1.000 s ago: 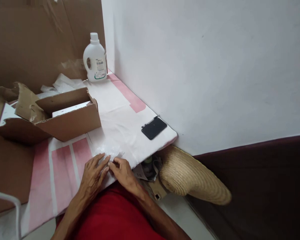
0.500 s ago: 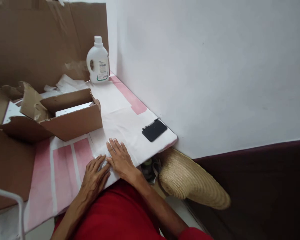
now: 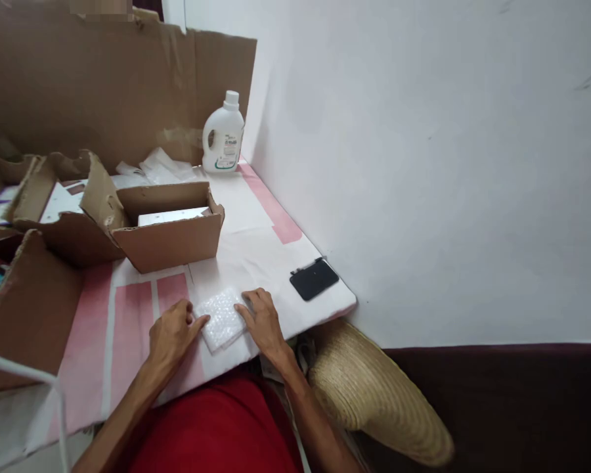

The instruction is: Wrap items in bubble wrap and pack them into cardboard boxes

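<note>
A small folded piece of bubble wrap (image 3: pixel 221 317) lies flat on the pink and white table cover (image 3: pixel 128 328) near the front edge. My left hand (image 3: pixel 171 332) rests at its left side, fingertips touching its edge, fingers loosely curled. My right hand (image 3: pixel 262 320) lies at its right side, fingers stretched out and pressing on the wrap's right edge. Neither hand lifts it.
An open cardboard box (image 3: pixel 170 230) with a white flat item inside stands behind the wrap. A black flat device (image 3: pixel 314 278) lies by the wall. A white bottle (image 3: pixel 222 135) stands at the back corner. Torn cardboard (image 3: pixel 24 309) lies left; a straw hat (image 3: pixel 374 394) hangs below the table's right end.
My hands have moved apart from on top of the bubble wrap to its two sides, so the wrap now shows between them. The view has shifted left and up.
</note>
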Demonstrator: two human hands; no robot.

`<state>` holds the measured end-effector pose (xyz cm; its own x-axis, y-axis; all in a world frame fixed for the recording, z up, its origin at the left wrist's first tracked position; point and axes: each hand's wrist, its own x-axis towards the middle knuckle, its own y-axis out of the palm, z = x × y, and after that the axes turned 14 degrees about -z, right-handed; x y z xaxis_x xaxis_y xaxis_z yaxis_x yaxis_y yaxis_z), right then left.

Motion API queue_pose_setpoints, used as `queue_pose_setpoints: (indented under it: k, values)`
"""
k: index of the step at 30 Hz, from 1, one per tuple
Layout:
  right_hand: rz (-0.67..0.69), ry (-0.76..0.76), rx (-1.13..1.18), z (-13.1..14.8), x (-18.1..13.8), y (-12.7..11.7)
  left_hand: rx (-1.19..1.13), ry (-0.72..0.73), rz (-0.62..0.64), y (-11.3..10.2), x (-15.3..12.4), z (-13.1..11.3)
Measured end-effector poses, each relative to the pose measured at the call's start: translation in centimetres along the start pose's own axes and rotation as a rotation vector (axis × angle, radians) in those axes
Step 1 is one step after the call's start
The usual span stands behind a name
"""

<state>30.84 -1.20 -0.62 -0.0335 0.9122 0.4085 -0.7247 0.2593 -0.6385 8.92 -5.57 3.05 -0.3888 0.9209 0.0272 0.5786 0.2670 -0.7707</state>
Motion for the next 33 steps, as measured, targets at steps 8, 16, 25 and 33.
queue_pose_setpoints:
  k: [8, 16, 25, 33]
  values:
    - [0.165, 0.327, 0.363, -0.1, 1.4, -2.1, -0.43, 0.047, 0.169, 0.4, 0.3, -0.7]
    - [0.565, 0.487, 0.905, 4.5, 7.0, -5.1, -0.802, 0.017, 0.238, -6.6, 2.0, -4.0]
    - [0.242, -0.192, 0.706, 15.7, 19.7, -6.6, -0.57, 0.241, -0.567, -15.8, 7.8, -6.9]
    - [0.411, -0.482, 0.312, 13.8, 24.5, 0.3, -0.188, 0.545, -0.327, -14.5, 15.4, -2.2]
